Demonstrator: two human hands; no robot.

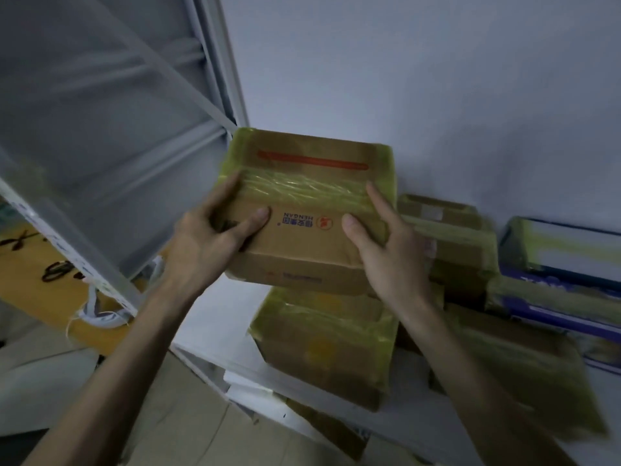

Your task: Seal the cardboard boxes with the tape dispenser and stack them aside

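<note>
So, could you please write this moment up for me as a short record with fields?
held item: cardboard box, yellowish tape across its top, red stripe
left hand: grips the box's left end, thumb on top
right hand: grips the right end, thumb on top
beneath: second taped box on the white shelf; contact unclear
right side: more taped boxes, blue and white carton
tape dispenser: not in view

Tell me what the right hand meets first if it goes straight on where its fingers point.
The right hand grips the held box, fingers pointing up across its taped top. Straight on, it would slide over that box, then probably meet the white wall; depth is unclear.
</note>
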